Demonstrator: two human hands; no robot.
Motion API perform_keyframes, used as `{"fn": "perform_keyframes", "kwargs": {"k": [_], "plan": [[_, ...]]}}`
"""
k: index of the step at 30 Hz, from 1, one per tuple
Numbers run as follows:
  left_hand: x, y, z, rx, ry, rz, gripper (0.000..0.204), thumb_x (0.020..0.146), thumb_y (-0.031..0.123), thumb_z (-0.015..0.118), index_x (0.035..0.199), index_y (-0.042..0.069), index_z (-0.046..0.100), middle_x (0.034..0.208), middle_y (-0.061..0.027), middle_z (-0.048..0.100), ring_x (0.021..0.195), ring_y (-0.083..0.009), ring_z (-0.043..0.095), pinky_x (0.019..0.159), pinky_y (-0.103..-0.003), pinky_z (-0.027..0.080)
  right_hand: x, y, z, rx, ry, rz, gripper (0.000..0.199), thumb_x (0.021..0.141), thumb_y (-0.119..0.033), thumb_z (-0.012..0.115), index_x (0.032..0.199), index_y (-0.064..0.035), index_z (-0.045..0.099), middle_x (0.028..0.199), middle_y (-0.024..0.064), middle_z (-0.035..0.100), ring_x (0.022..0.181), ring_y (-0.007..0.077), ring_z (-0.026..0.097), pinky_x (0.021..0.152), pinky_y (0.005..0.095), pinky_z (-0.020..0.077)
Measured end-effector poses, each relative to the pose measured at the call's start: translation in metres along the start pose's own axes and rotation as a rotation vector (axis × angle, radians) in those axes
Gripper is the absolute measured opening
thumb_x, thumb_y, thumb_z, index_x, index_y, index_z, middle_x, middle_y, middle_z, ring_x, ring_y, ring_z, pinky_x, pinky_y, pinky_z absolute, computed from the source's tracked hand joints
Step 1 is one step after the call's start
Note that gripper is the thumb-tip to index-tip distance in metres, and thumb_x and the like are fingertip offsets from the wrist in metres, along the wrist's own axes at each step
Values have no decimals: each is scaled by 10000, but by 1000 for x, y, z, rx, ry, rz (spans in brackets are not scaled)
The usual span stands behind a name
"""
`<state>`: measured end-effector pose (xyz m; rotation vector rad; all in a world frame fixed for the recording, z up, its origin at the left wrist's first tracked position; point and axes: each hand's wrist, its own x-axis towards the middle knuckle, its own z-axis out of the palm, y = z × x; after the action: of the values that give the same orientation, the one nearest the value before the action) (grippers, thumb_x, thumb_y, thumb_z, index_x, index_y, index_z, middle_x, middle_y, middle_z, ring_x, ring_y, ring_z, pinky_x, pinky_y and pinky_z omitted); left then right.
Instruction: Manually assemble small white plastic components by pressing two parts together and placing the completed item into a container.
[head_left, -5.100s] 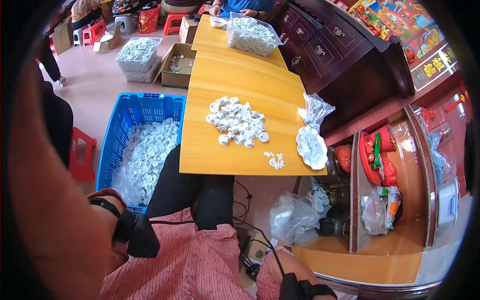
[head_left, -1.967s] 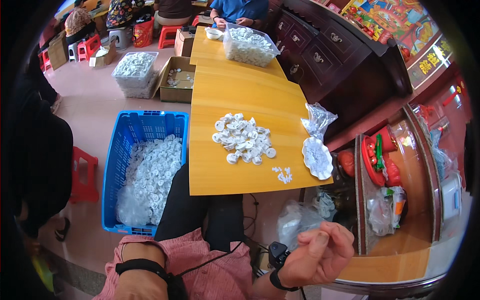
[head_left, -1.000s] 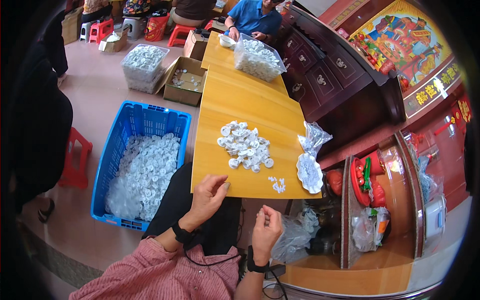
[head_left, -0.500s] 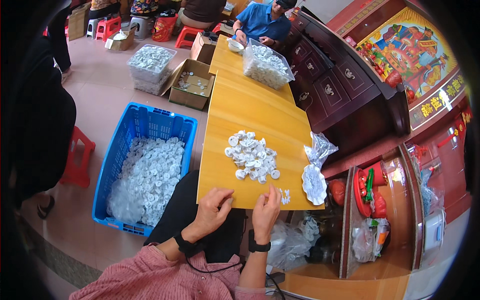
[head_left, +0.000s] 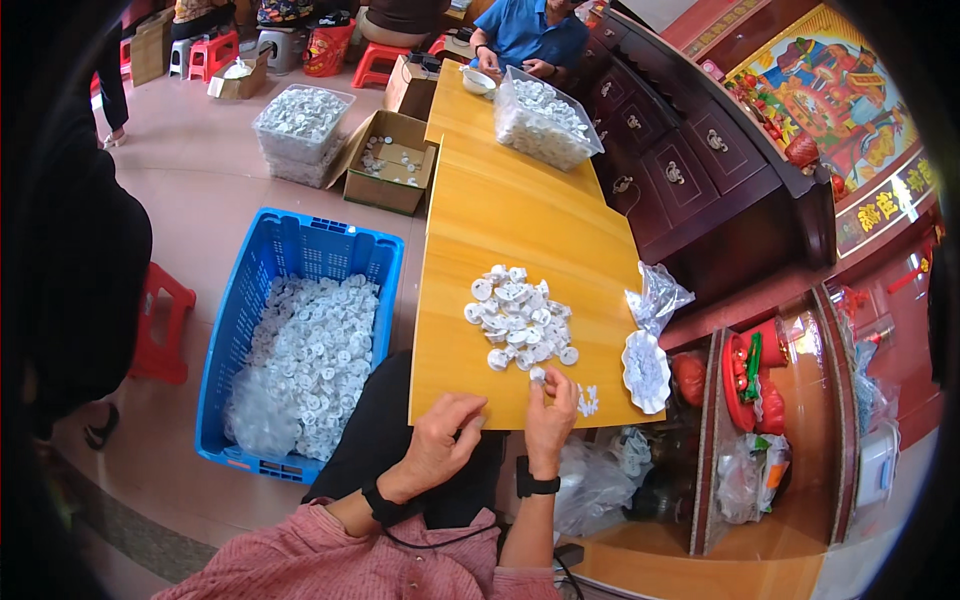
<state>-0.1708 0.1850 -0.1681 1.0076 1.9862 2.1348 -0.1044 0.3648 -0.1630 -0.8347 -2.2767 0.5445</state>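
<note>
A pile of small round white plastic pieces (head_left: 518,318) lies on the yellow wooden table (head_left: 530,220) in front of me. My right hand (head_left: 548,425) is at the near side of the pile, its thumb and fingers closed on one white plastic piece (head_left: 537,374). Off to its left, my left hand (head_left: 440,438) hovers by the table's near edge, thumb and forefinger apart, with nothing visible in it. A few tiny white bits (head_left: 587,401) lie to the right of my right hand. Beyond them stands a scalloped white dish (head_left: 658,390) with small pale bits in it.
A blue crate (head_left: 222,350) full of white pieces stands on the floor at left. Beyond it are a clear tub (head_left: 300,150) and a cardboard box (head_left: 385,190). Another clear tub (head_left: 540,140) sits near a person in blue (head_left: 540,35). Dark drawers (head_left: 690,170) border the table's right.
My right hand has gone from holding no visible piece to pinching a white plastic piece. The whole view has shifted slightly, and the left hand remains near the table edge.
</note>
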Motion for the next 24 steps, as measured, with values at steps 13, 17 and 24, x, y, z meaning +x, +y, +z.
{"fn": "perform_keyframes", "kwargs": {"k": [13, 17, 24], "plan": [[2, -2, -4, -2, -32, 25, 224, 863, -24, 657, 1087, -14, 656, 968, -161, 671, 847, -279, 689, 739, -316, 546, -6, -5, -1, 153, 21, 120, 257, 830, -53, 723, 1066, 11, 645, 1008, 105, 626, 873, 213, 604, 818, 338, 510], [2, 4, -5, -19, -45, -8, 222, 866, -19, 654, 1088, -32, 655, 984, -196, 671, 887, -340, 684, 776, -363, 551, -10, 5, 0, 164, 64, 43, 210, 844, -31, 717, 1037, 11, 645, 1033, 104, 633, 896, 197, 627, 805, 309, 525], [-5, 4, -2, -103, -68, -74, 314, 876, -5, 687, 1184, -24, 632, 994, -136, 646, 863, -227, 691, 748, -300, 562, -45, -29, -16, 475, -88, 111, 200, 850, 18, 717, 1040, 3, 658, 1048, 74, 650, 862, 125, 625, 710, 244, 526]]}}
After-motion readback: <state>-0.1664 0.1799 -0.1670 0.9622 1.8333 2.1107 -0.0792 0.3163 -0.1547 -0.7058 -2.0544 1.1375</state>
